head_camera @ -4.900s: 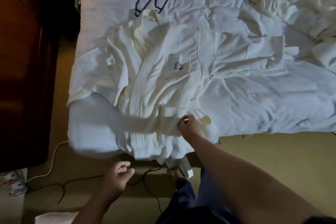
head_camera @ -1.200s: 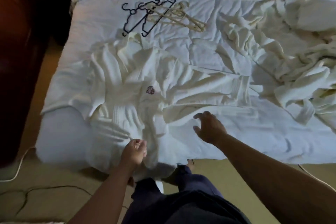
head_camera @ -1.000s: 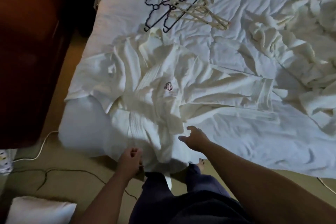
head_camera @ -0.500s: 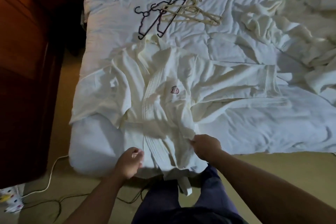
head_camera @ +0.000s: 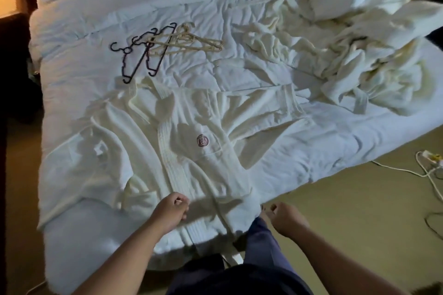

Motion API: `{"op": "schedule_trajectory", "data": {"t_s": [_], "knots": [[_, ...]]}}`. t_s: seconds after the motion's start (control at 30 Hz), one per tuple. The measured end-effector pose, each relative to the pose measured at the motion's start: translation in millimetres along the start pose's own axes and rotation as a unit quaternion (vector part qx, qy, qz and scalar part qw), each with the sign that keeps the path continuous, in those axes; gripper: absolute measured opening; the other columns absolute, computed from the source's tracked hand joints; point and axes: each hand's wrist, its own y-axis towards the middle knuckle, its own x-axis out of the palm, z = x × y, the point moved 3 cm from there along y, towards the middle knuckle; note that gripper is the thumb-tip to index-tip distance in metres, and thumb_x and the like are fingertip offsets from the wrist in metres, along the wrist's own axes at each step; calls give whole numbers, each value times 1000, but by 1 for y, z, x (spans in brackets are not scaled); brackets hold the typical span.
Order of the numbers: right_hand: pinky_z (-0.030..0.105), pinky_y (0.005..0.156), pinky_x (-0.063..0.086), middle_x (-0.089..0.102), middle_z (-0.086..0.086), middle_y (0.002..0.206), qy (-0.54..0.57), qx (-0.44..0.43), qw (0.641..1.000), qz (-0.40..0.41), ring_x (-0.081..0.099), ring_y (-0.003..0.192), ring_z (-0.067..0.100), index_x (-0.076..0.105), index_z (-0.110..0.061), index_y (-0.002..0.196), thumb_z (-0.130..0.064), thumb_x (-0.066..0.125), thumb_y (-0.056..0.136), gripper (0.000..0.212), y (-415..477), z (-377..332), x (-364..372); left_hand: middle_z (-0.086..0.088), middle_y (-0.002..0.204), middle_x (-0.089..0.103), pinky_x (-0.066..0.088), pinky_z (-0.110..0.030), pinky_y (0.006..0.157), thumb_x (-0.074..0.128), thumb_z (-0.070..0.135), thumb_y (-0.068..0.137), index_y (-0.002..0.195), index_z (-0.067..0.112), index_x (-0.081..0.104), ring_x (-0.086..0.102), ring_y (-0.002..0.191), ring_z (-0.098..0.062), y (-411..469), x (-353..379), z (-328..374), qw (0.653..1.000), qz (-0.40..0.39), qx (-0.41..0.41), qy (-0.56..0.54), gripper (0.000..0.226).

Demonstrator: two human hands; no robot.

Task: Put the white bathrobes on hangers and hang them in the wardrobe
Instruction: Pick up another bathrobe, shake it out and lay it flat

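Note:
A white bathrobe [head_camera: 191, 112] with a small dark red crest lies spread front-up on the near left part of the bed [head_camera: 79, 31], its lower part hanging over the bed's edge. My left hand [head_camera: 171, 211] pinches the fabric beside the front band. My right hand [head_camera: 284, 218] is curled at the lower right hem corner, gripping its edge. Two dark hangers [head_camera: 134, 57] and several cream hangers [head_camera: 191, 42] lie above the collar. More white bathrobes [head_camera: 347, 43] are heaped at the right.
Dark wooden furniture [head_camera: 14, 67] stands to the left of the bed. White cables and a power strip [head_camera: 426, 163] lie on the tan floor at the right. My legs in dark trousers [head_camera: 261, 246] stand against the bed's edge.
The robe's lower part has been pulled flatter and wider. My right hand moved right to the hem corner, and my left hand rose onto the fabric by the front band.

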Motion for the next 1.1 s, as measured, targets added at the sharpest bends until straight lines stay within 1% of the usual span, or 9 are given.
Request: {"op": "schedule_trajectory", "data": {"t_s": [0.1, 0.2, 0.37, 0.5, 0.6, 0.67, 0.8, 0.97, 1.1], "knots": [[28, 59, 41, 64, -2, 86, 25, -12, 998, 52, 58, 72, 16, 58, -23, 90, -36, 55, 95, 15, 13, -6, -25, -1, 96, 71, 50, -28, 63, 53, 27, 101, 99, 21, 63, 70, 82, -19, 3, 1, 13, 1000, 12, 11, -19, 12], [28, 70, 43, 62, -1, 104, 49, -39, 992, 109, 60, 83, 16, 61, -23, 109, -35, 57, 95, 19, 38, -14, -63, -5, 98, 70, 46, -27, 62, 52, 25, 101, 103, 17, 61, 70, 83, -23, 8, 10, 23, 999, 15, -2, -50, 12], [33, 69, 51, 67, 0, 92, 177, -39, 979, 95, 64, 81, 20, 63, -21, 108, -30, 63, 92, 18, 105, -25, -140, -11, 97, 72, 44, -27, 60, 55, 24, 100, 103, 13, 62, 69, 75, -22, 27, 34, 53, 989, 42, -37, -136, 13], [49, 85, 59, 72, 6, 101, 253, 4, 966, 52, 70, 93, 24, 58, -28, 119, -40, 66, 77, 44, 185, -13, -182, -11, 99, 72, 46, -29, 63, 56, 25, 101, 105, 11, 62, 68, 81, -24, 34, 48, 97, 961, 112, -69, -244, 16], [43, 76, 60, 66, 6, 111, 306, 19, 952, 22, 69, 90, 24, 48, -22, 135, -31, 66, 84, 55, 226, -17, -207, -7, 98, 69, 44, -30, 64, 53, 25, 102, 105, 12, 59, 65, 81, -22, 36, 59, 134, 940, 136, -82, -303, 14], [34, 62, 56, 66, 8, 111, 367, 67, 927, -32, 69, 81, 22, 52, -16, 129, -27, 66, 90, 43, 241, -22, -214, -6, 96, 68, 44, -30, 64, 52, 25, 102, 104, 15, 57, 63, 79, -21, 35, 70, 157, 933, 131, -77, -325, 11], [27, 45, 45, 62, 10, 89, 388, 116, 907, -118, 61, 67, 23, 60, -13, 107, -32, 64, 96, 23, 269, -32, -217, -5, 93, 70, 44, -28, 63, 53, 24, 102, 106, 14, 58, 66, 77, -22, 36, 91, 189, 921, 147, -83, -351, 12], [20, 34, 43, 58, 8, 56, 397, 121, 904, -99, 54, 39, 15, 59, -9, 89, -4, 53, 94, 9, 292, -40, -217, -6, 98, 74, 47, -28, 59, 54, 25, 101, 104, 18, 63, 71, 79, -21, 30, 109, 182, 932, 132, -122, -315, 12], [25, 42, 51, 57, 10, 66, 362, 41, 929, -64, 60, 44, 14, 58, -8, 90, -7, 59, 90, 2, 296, -39, -243, -11, 102, 72, 49, -30, 60, 51, 23, 102, 109, 13, 62, 69, 80, -24, 30, 107, 171, 934, 136, -154, -292, 16]]}}
